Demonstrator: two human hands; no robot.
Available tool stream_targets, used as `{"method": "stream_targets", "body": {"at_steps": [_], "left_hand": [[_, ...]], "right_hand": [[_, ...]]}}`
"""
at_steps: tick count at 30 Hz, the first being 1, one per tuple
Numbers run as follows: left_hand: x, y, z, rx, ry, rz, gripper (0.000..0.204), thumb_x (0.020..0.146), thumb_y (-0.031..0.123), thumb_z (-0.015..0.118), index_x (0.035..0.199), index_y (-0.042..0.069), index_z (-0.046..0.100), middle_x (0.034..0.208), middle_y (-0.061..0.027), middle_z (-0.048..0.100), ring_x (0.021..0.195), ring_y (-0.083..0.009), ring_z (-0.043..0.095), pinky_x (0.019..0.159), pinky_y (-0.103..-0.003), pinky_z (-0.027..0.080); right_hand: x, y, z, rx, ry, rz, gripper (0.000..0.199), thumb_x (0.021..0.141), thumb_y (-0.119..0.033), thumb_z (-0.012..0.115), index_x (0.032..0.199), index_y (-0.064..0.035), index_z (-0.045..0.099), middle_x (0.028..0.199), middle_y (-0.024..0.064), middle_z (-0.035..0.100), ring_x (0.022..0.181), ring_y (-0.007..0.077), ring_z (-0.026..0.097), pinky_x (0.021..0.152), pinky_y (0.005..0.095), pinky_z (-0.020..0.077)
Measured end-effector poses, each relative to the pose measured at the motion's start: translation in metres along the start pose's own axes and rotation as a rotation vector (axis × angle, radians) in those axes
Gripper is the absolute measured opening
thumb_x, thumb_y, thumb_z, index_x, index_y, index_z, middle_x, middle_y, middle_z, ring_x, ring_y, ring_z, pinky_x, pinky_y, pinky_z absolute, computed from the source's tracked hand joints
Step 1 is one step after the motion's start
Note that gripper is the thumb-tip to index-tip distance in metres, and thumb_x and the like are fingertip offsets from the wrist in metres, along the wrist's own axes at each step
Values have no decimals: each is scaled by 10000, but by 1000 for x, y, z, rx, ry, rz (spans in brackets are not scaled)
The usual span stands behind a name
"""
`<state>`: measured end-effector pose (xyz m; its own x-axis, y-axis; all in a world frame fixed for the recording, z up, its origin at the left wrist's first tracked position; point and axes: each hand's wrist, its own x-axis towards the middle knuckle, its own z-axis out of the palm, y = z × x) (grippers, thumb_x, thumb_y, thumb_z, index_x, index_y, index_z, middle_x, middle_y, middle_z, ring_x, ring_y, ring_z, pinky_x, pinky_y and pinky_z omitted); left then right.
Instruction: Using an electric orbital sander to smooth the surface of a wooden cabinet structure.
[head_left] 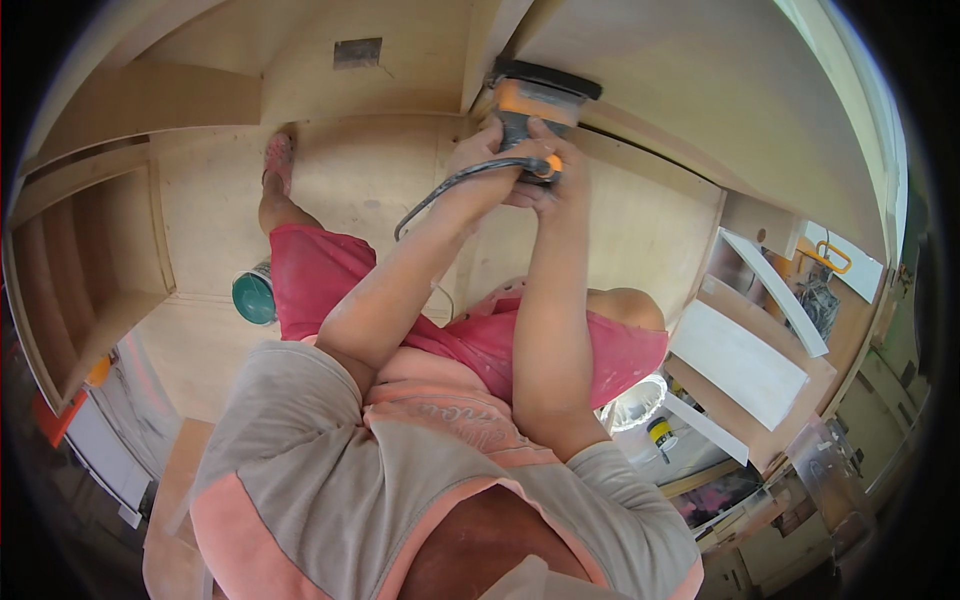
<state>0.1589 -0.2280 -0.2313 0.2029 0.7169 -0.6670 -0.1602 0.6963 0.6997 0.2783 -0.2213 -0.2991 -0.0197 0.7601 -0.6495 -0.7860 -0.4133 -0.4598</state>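
Observation:
Both my hands are wrapped round an orange and black electric sander (535,102), arms stretched out ahead. My left hand (478,150) grips its left side, and my right hand (562,158) closes on the right side and rear end. The sander's flat black pad points away from me, at the edge of a large pale panel (680,90); I cannot tell if it touches. A dark power cord (440,190) leaves the tool's rear by an orange collar and loops left over my left wrist. Some fingers are hidden beneath the tool.
Plywood (215,205) lies under my feet. A green container (254,298) stands by my left leg. White boards (740,375) and an orange-handled tool (832,257) lie at the right. An open wooden compartment (85,260) is at the left. The far plywood wall has a rectangular cutout (357,53).

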Motion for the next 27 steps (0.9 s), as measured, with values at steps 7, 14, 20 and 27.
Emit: {"method": "stream_targets", "body": {"at_steps": [7, 14, 20, 27], "left_hand": [[34, -24, -23, 19, 26, -84, 412, 817, 365, 641, 1060, 41, 563, 870, -77, 615, 589, -138, 632, 522, -225, 546], [-18, 19, -3, 34, -9, 45, 433, 839, 337, 613, 1138, 33, 534, 901, -82, 615, 604, -123, 634, 533, -218, 528], [-45, 27, 4, -264, -43, 302, 449, 855, 193, 631, 1241, 6, 501, 866, -50, 631, 484, -79, 527, 432, -203, 432], [14, -39, -9, -300, 87, 118, 538, 878, 352, 594, 1292, 33, 466, 990, -57, 587, 668, -141, 567, 573, -274, 495]], "right_hand": [[8, 26, 12, -159, 242, -123, 364, 695, -20, 748, 986, 60, 544, 889, 125, 619, 711, 199, 633, 576, 296, 516], [-21, -1, 26, 6, 63, -129, 258, 756, -97, 669, 936, 54, 564, 853, 134, 618, 709, 204, 625, 585, 314, 508], [-58, -22, 58, -13, -87, -285, 291, 806, -149, 601, 1005, 59, 563, 867, 128, 631, 731, 218, 633, 654, 321, 512], [-20, 5, 25, -80, 20, -252, 379, 751, -28, 663, 1090, 61, 518, 987, 151, 605, 882, 252, 621, 767, 359, 514]]}}
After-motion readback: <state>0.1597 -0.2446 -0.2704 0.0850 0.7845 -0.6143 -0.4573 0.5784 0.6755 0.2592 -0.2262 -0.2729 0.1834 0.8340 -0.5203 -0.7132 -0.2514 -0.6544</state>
